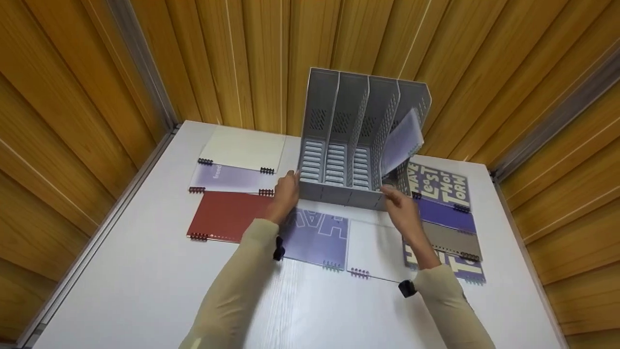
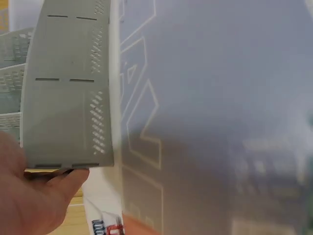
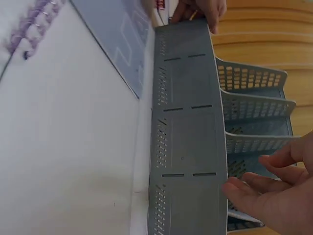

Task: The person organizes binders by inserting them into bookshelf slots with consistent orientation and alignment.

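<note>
A grey desktop file organizer (image 1: pixel 348 194) with several upright compartments stands at the back of the table. My left hand (image 1: pixel 286 194) grips its front left corner; in the left wrist view the fingers (image 2: pixel 68 188) lie along the side wall. My right hand (image 1: pixel 402 208) is at the right part of the low front wall, its fingers loosely bent. In the right wrist view one fingertip (image 3: pixel 234 188) overlaps the wall's top edge, with the other fingers above the compartments. A pale purple notebook (image 1: pixel 402 138) leans tilted in the rightmost compartment.
Ring-bound notebooks lie around the organizer: a cream one (image 1: pixel 244 148), a lilac one (image 1: pixel 227 179) and a red one (image 1: pixel 225 215) at left. A blue-purple one (image 1: pixel 315 237) and a white one (image 1: pixel 373 247) lie in front. Several overlap at right, including a brown one (image 1: pixel 450 237). Wooden walls enclose the table.
</note>
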{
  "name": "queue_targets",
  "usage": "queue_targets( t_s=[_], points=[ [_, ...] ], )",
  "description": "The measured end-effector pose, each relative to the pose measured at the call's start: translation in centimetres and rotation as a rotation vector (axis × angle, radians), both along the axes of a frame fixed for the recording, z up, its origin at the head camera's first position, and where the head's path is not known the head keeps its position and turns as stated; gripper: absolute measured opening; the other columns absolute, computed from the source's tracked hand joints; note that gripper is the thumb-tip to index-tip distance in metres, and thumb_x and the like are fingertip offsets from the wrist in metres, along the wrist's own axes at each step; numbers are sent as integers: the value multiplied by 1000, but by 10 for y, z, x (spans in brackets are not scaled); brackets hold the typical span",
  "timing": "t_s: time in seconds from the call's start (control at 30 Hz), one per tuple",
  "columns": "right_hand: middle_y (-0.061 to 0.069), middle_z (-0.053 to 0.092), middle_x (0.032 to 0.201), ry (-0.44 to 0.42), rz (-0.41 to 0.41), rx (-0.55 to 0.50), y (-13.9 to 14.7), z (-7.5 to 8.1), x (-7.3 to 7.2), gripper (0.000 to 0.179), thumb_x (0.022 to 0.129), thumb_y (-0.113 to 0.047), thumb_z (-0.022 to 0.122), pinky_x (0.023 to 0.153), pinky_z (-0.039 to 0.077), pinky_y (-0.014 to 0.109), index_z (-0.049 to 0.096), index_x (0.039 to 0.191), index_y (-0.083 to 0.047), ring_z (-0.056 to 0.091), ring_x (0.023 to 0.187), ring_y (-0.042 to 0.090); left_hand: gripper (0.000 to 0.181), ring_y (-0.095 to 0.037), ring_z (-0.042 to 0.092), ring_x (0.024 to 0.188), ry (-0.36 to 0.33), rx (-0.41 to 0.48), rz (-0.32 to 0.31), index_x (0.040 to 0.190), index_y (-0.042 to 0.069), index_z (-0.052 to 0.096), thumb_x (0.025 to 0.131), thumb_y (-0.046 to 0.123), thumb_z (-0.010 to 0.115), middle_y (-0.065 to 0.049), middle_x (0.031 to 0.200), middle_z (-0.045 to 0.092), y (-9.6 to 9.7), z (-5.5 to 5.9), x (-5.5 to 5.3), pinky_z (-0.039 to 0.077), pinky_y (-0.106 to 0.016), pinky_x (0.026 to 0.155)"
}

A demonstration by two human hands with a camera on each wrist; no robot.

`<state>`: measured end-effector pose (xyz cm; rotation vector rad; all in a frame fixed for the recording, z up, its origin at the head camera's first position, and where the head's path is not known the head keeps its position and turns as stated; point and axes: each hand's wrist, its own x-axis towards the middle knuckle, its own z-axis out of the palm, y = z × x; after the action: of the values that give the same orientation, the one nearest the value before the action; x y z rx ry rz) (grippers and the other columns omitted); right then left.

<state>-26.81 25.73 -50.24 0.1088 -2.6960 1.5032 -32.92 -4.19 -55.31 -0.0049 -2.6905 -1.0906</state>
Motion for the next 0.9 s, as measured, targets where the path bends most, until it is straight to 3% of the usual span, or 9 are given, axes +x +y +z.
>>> queue_targets(
  t_s=[0.17,0.27,0.4,0.5,0.57,0.7,0.9],
  points=[
    [20,62,137,33,109,71,-26,-10,24,36,101,-2,51,106,47,48,62,136,1,57,129,38,43,-52,61,112,-24,38,-127,134,-20,44,105,11,50,-39,115,61,-11,-1,34,49,-57,97],
    [19,60,141,12,174,73,-41,-17,40,38,100,2,51,105,48,46,62,136,-1,56,130,37,58,-51,50,129,-62,13,-257,144,-24,28,101,4,53,-43,134,50,-14,4,63,39,-54,110],
    [20,58,143,-16,252,101,-60,-28,61,38,98,4,52,103,49,47,63,134,-1,56,130,37,55,-48,48,133,-89,-169,-510,144,-20,34,98,1,57,-39,138,49,-26,8,100,38,-52,112],
    [21,60,139,-17,307,152,-71,-38,74,35,97,4,53,103,48,50,65,130,1,57,129,38,44,-43,57,123,-45,-342,-625,135,-16,47,98,3,61,-32,129,58,-39,3,122,47,-50,104],
    [22,61,138,-15,342,206,-75,-45,81,34,96,4,54,104,47,52,66,127,2,56,129,40,37,-40,62,117,-1,-440,-646,130,-13,53,98,2,62,-28,124,62,-46,-3,133,52,-47,98],
    [25,59,138,-11,388,302,-79,-57,94,31,95,2,57,108,43,53,68,124,3,53,131,42,36,-38,62,119,80,-554,-618,129,-11,60,97,3,66,-25,128,63,-57,-19,150,53,-44,98],
    [28,58,138,15,412,326,-78,-63,102,31,95,2,58,106,44,53,66,125,5,54,130,44,40,-34,61,124,228,-752,-585,128,-11,61,90,-9,69,-24,132,61,-61,-30,157,51,-39,100]
  ],
)
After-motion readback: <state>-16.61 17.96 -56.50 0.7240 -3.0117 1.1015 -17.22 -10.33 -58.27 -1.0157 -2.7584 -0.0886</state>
